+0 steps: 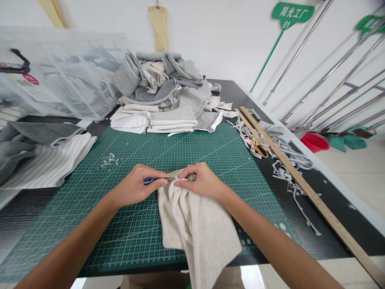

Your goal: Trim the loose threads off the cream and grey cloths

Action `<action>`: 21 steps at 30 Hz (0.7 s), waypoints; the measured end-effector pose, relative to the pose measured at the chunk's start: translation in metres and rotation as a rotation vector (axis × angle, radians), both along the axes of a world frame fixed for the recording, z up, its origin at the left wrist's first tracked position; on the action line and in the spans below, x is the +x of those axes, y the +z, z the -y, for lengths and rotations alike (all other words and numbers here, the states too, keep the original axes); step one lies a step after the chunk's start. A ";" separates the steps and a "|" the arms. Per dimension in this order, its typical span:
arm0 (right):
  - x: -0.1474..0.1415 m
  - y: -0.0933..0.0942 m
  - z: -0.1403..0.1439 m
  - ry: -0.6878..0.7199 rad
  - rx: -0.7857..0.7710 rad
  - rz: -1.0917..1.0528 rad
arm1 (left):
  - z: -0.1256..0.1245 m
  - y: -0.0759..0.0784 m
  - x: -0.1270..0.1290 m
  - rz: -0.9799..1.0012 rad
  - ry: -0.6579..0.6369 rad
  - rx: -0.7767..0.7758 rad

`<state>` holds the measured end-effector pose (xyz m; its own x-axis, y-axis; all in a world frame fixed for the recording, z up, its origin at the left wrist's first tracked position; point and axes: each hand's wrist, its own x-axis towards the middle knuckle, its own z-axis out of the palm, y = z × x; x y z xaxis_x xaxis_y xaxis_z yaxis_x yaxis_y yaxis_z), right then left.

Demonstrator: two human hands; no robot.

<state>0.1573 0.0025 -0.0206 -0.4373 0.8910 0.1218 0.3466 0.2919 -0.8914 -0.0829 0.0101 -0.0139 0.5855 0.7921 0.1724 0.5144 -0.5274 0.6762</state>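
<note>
Near the middle of the green cutting mat, my left hand grips small blue-handled thread snips between thumb and fingers. Their metal blade points right and meets the edge of a cream cloth. My right hand is closed on that edge, pinching a gathered bit of it close to the blade tip. The rest of the cloth falls in folds toward me and hangs over the table's front edge. Fingers partly hide the blade and the pinched spot.
Folded grey and white cloths are piled at the back. A clear plastic bin stands back left, beside a grey and striped cloth. White scraps dot the mat. A long wooden ruler and loose trimmings lie right.
</note>
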 end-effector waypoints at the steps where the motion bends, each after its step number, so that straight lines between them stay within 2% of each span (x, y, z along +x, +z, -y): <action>1: 0.000 0.000 0.000 -0.005 0.002 0.007 | 0.000 0.001 0.000 -0.004 0.004 0.006; 6: -0.001 0.003 0.001 -0.012 -0.006 0.026 | 0.002 0.007 -0.002 0.018 0.010 0.025; 12: -0.001 0.003 0.001 -0.008 -0.008 0.015 | 0.000 0.009 -0.009 0.095 0.107 -0.010; 16: -0.001 0.004 0.002 -0.002 0.006 0.035 | -0.003 0.013 -0.024 0.128 0.283 0.041; 21: 0.000 0.005 0.002 -0.010 0.008 0.022 | 0.004 0.033 -0.062 0.008 0.559 0.148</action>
